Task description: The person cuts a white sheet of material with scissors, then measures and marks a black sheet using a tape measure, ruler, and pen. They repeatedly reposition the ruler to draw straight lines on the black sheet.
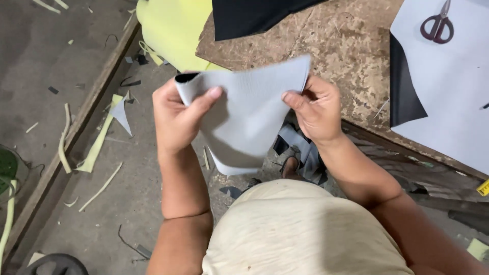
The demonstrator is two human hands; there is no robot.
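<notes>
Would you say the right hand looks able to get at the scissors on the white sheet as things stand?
Probably not right away: the right hand is gripping the grey sheet, and the scissors lie apart on the white sheet. Nothing blocks the way over the worktable.

One view only, worn on the head; looking steeply down past the chest, close upon both hands at mid-frame; facing the worn table edge (356, 66) along the top and right; taking in the littered floor (76, 168) at left and below.
</notes>
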